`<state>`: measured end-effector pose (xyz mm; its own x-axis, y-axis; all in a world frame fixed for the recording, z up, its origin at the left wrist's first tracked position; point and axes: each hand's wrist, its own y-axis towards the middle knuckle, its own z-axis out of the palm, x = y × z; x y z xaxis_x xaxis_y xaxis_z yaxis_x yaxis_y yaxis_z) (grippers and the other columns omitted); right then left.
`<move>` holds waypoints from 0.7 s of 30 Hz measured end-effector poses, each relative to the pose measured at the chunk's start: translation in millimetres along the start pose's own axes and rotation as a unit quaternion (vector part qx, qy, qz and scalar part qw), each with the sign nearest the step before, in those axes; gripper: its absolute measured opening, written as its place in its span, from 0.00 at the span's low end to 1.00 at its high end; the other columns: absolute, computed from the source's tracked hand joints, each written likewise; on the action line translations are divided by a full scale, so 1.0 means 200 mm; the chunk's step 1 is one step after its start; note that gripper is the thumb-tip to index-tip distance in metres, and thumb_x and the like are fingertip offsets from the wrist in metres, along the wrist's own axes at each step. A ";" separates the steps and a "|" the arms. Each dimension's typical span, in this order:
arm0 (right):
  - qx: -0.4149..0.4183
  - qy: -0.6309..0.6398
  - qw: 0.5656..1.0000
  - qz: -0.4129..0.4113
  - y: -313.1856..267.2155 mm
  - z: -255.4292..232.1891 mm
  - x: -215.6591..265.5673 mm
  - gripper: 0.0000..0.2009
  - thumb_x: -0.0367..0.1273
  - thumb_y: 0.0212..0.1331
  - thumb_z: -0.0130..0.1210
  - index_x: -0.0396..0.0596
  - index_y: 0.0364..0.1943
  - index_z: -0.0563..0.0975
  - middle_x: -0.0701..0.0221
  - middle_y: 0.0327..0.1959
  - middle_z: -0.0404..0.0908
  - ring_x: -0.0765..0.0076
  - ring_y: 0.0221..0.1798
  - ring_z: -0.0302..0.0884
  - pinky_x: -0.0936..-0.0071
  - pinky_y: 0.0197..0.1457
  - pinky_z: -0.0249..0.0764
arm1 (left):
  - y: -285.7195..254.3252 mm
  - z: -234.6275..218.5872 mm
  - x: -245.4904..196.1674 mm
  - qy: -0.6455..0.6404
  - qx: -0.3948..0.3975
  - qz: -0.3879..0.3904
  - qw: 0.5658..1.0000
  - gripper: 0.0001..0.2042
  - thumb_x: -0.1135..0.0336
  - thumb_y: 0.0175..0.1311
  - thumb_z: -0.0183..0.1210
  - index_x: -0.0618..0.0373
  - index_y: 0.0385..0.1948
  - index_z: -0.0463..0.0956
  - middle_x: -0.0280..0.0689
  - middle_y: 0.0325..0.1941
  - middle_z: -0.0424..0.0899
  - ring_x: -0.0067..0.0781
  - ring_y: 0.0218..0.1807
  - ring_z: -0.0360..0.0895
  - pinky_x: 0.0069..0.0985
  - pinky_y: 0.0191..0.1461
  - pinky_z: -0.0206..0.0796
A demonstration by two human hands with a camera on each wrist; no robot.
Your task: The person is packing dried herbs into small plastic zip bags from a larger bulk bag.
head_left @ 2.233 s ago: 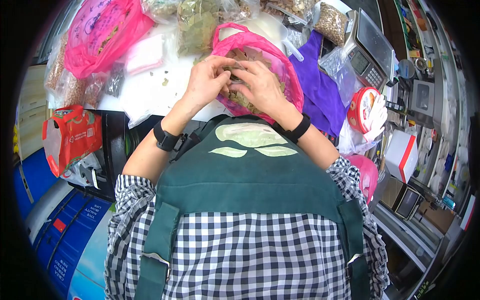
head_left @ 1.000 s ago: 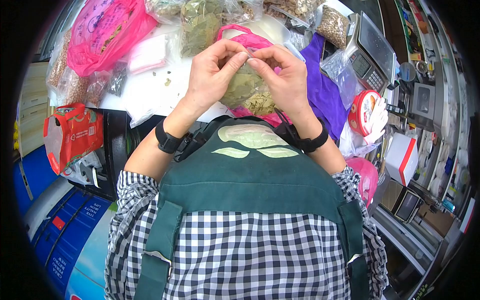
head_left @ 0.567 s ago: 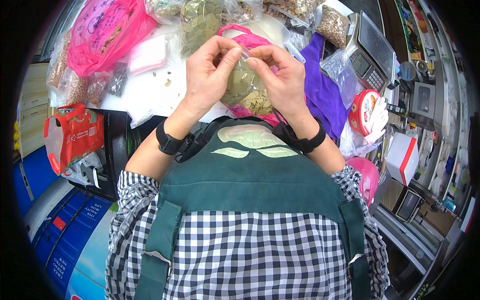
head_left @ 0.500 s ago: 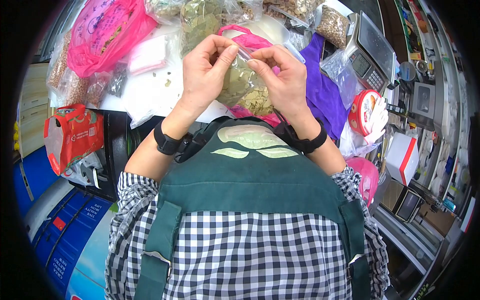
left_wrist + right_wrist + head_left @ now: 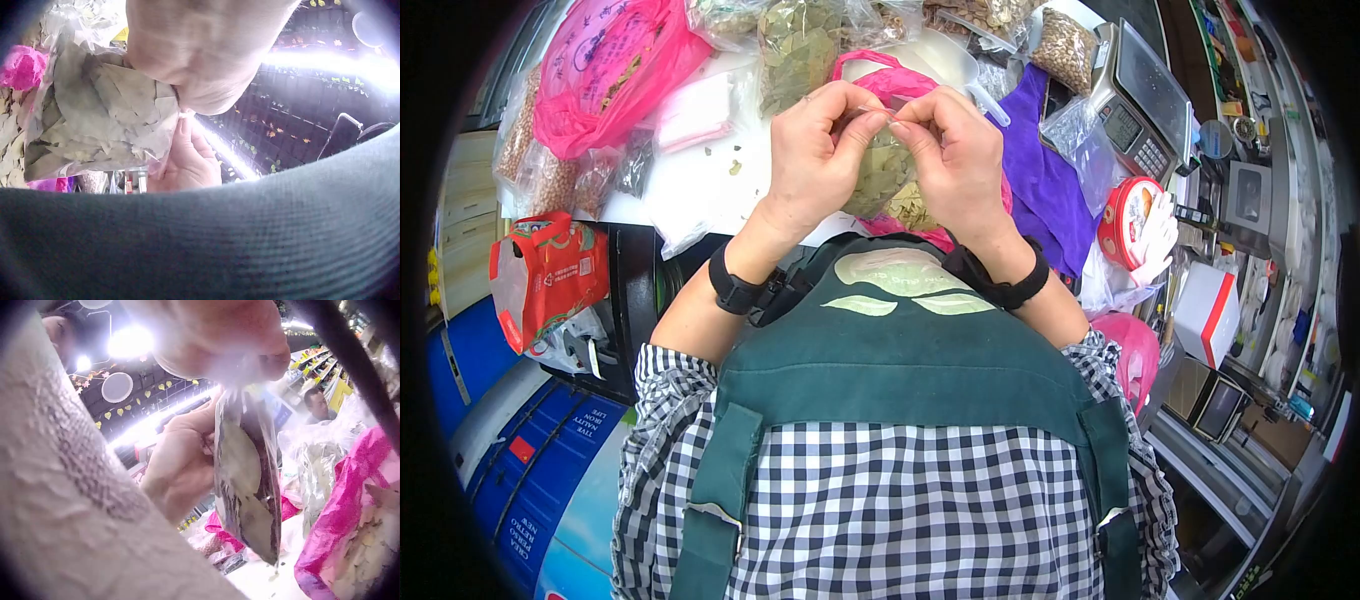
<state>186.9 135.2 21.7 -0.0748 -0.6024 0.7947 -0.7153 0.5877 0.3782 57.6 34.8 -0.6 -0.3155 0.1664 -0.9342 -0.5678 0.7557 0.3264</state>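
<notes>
A clear plastic bag [image 5: 882, 180] packed with dried leaves hangs upright between my hands, its top edge pinched by both. My left hand [image 5: 815, 155] grips that edge between thumb and fingers. Thumb tip almost against the left one, my right hand [image 5: 960, 160] pinches the same edge. The left wrist view shows the bag's broad face, full of pale green leaf pieces [image 5: 103, 112]. From the right wrist, the bag [image 5: 247, 481] appears narrow, edge-on. Below it is an open pink plastic bag [image 5: 890, 75] holding loose dried leaves [image 5: 912, 205].
Another pink bag [image 5: 600, 90] and a filled leaf bag [image 5: 798, 55] lie on the white table [image 5: 710, 190]. To the right are a purple cloth [image 5: 1040, 170], a scale [image 5: 1135, 120] and a red round tin [image 5: 1115, 225]. A red carrier bag [image 5: 550, 270] hangs left.
Both hands rose from low over the pink bag, bringing up the clear bag. My left hand shifted left along its top edge, then came back toward the right hand.
</notes>
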 end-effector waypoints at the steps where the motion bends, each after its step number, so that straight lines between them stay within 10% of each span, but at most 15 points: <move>1: -0.006 -0.018 1.000 -0.015 0.00 0.00 0.00 0.04 0.23 0.57 0.63 0.39 0.32 0.79 0.71 0.29 0.77 0.80 0.29 0.71 0.81 0.33 0.69 | 0.00 0.00 -0.01 0.043 -0.005 0.030 0.999 0.03 0.72 0.62 0.62 0.62 0.32 0.80 0.32 0.24 0.80 0.17 0.28 0.73 0.19 0.32 0.66; 8: -0.050 0.114 0.991 0.050 0.01 0.01 -0.02 0.05 0.21 0.51 0.63 0.38 0.28 0.77 0.67 0.23 0.75 0.69 0.24 0.72 0.72 0.29 0.67 | 0.00 0.00 0.03 -0.031 -0.064 -0.015 0.997 0.03 0.72 0.62 0.63 0.61 0.32 0.80 0.33 0.27 0.83 0.17 0.29 0.75 0.18 0.33 0.67; 13: -0.007 0.068 0.997 0.026 -0.01 -0.04 -0.03 0.05 0.22 0.51 0.63 0.39 0.28 0.78 0.68 0.23 0.74 0.70 0.24 0.72 0.72 0.28 0.66 | 0.02 -0.03 0.00 -0.064 0.090 -0.088 0.990 0.03 0.74 0.64 0.63 0.61 0.35 0.81 0.28 0.32 0.82 0.14 0.37 0.76 0.15 0.42 0.66; 21: 0.017 0.042 0.999 0.006 -0.01 -0.04 -0.01 0.05 0.23 0.50 0.64 0.40 0.28 0.78 0.66 0.25 0.74 0.66 0.25 0.72 0.72 0.29 0.66 | 0.00 -0.06 -0.01 0.012 0.037 0.012 0.999 0.02 0.75 0.57 0.67 0.61 0.29 0.82 0.32 0.29 0.83 0.21 0.34 0.77 0.19 0.40 0.66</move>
<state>193.3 140.3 22.6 -0.0257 -0.5470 0.8367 -0.7386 0.5744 0.3528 49.4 27.9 2.4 -0.3472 0.1715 -0.9220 -0.5023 0.7962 0.3372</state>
